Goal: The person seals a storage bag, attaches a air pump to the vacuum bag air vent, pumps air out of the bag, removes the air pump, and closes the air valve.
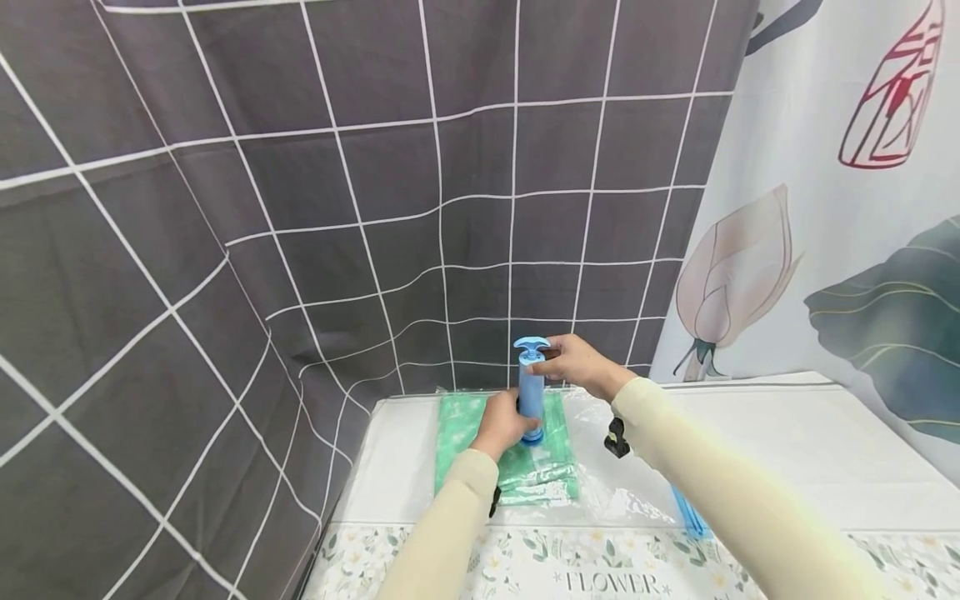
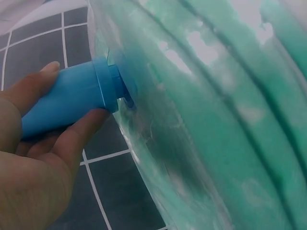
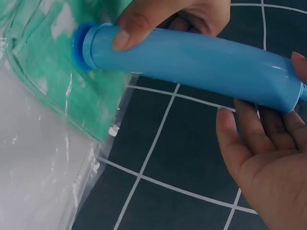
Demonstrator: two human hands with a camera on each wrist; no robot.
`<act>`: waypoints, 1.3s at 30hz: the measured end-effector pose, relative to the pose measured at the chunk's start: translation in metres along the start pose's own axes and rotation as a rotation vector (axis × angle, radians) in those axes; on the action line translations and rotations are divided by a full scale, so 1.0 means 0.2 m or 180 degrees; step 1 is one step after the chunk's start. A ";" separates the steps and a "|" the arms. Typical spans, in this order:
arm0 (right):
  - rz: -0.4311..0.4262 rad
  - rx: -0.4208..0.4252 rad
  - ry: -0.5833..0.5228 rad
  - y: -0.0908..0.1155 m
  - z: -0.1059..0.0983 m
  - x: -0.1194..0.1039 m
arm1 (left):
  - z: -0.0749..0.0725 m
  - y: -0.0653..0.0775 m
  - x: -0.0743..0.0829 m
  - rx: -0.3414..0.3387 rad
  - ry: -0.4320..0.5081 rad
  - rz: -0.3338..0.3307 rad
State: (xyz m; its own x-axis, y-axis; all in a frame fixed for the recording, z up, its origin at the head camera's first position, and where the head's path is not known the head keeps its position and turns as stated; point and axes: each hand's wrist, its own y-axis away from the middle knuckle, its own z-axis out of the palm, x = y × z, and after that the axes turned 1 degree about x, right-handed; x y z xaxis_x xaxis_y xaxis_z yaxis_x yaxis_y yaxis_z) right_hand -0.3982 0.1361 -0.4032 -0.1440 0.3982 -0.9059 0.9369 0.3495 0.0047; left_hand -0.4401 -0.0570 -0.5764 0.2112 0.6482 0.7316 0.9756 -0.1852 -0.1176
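Note:
A light blue hand pump [image 1: 531,392] with a T-shaped handle [image 1: 532,342] stands upright on a clear plastic storage bag that holds folded green fabric [image 1: 457,442]. Low on the barrel, my left hand [image 1: 501,423] grips it, thumb and fingers on opposite sides. My right hand [image 1: 583,365] holds the barrel's upper end just below the handle, between thumb and fingers. In the left wrist view the pump's narrow end [image 2: 116,81] meets the shiny bag surface [image 2: 192,124]. The right wrist view shows a darker blue ring [image 3: 81,46] at the pump's base.
The bag's loose clear part [image 1: 618,496] spreads right over the white tabletop [image 1: 765,450]. A light blue strip-like item [image 1: 692,515] lies partly hidden by the right sleeve. A flower-printed band [image 1: 525,554] runs along the front. Dark gridded cloth [image 1: 472,242] hangs behind and left.

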 end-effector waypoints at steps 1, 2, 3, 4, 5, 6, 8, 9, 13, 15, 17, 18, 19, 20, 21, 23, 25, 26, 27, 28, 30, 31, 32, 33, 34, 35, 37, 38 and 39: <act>0.0004 0.0026 0.0056 0.00 0.00 0.00 | 0.04 -0.05 -0.06 -0.0025 0.0001 -0.0003; 0.0011 0.0066 0.0109 0.00 0.00 0.00 | 0.04 -0.05 -0.07 -0.0052 -0.0004 -0.0019; 0.0016 0.0099 0.0166 0.00 0.00 -0.01 | 0.04 -0.05 -0.07 -0.0077 -0.0001 -0.0037; 0.0018 0.0124 0.0213 0.01 0.01 -0.01 | 0.04 -0.06 -0.07 -0.0111 0.0008 -0.0063; 0.0015 0.0147 0.0258 0.01 0.01 -0.02 | 0.04 -0.06 -0.08 -0.0144 0.0022 -0.0086; 0.0015 0.0175 0.0308 0.02 0.01 -0.02 | 0.04 -0.07 -0.08 -0.0169 0.0042 -0.0100; -0.0006 0.0222 0.0406 0.02 0.02 -0.02 | 0.04 -0.07 -0.08 -0.0207 0.0090 -0.0135; -0.0033 0.0253 0.0471 0.03 0.02 -0.03 | 0.03 -0.06 -0.08 -0.0217 0.0112 -0.0150; -0.0140 0.0435 0.0661 0.03 0.05 -0.02 | -0.01 0.00 -0.01 -0.0227 0.0139 -0.0133; -0.0163 0.0553 0.0757 0.03 0.05 -0.01 | -0.06 0.07 0.07 -0.0240 0.0147 -0.0116; -0.0154 0.0664 0.0847 0.04 0.06 0.00 | -0.10 0.14 0.15 -0.0218 0.0143 -0.0064; -0.0141 0.0727 0.0893 0.04 0.07 0.00 | -0.11 0.18 0.19 -0.0194 0.0171 -0.0043; -0.0137 0.0777 0.0925 0.04 0.07 0.01 | -0.12 0.21 0.22 -0.0145 0.0193 -0.0019; -0.0129 0.0822 0.0940 0.04 0.07 0.01 | -0.14 0.24 0.26 -0.0095 0.0223 -0.0007; -0.0130 0.0847 0.0951 0.04 0.08 0.01 | -0.15 0.26 0.29 -0.0006 0.0242 0.0003; -0.0139 0.0872 0.0947 0.04 0.09 0.00 | -0.15 0.29 0.32 0.0265 0.0161 0.0055; -0.0152 0.0878 0.0938 0.04 0.11 -0.01 | -0.15 0.30 0.37 0.0529 0.0035 0.0053; -0.0143 0.0886 0.0947 0.04 0.12 -0.01 | -0.14 0.30 0.38 0.0660 -0.0033 0.0066; -0.0139 0.0896 0.0962 0.04 0.12 -0.02 | -0.14 0.30 0.38 0.0768 -0.0098 0.0074; -0.0135 0.0917 0.0980 0.04 0.13 -0.02 | -0.13 0.30 0.38 0.0863 -0.0176 0.0119; -0.0113 0.0985 0.1017 0.05 0.14 -0.03 | -0.12 0.29 0.37 0.0972 -0.0270 0.0207; -0.0098 0.1011 0.1025 0.05 0.15 -0.03 | -0.09 0.26 0.33 0.1022 -0.0320 0.0266; -0.0087 0.1029 0.1029 0.05 0.15 -0.03 | -0.07 0.25 0.30 0.1057 -0.0336 0.0318; -0.0080 0.1044 0.1032 0.05 0.15 -0.03 | -0.04 0.21 0.25 0.1079 -0.0352 0.0408; -0.0071 0.1049 0.1021 0.05 0.15 -0.03 | -0.05 0.21 0.25 0.1053 -0.0356 0.0426; -0.0056 0.1050 0.1005 0.05 0.15 -0.03 | -0.04 0.20 0.24 0.1025 -0.0345 0.0423; -0.0047 0.1039 0.0970 0.06 0.16 -0.03 | -0.06 0.20 0.25 0.0925 -0.0287 0.0387; -0.0039 0.1029 0.0956 0.06 0.16 -0.03 | -0.08 0.22 0.28 0.0842 -0.0249 0.0338; -0.0038 0.1011 0.0951 0.06 0.16 -0.03 | -0.11 0.24 0.32 0.0754 -0.0229 0.0288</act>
State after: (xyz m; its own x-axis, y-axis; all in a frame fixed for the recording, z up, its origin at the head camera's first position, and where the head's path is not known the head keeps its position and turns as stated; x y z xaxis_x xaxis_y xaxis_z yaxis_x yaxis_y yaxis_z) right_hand -0.3759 0.1110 -0.4121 -0.1973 0.6399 -0.7427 0.9794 0.0958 -0.1777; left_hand -0.3811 -0.0407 -0.5212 0.2935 0.6893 0.6623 0.9375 -0.0720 -0.3405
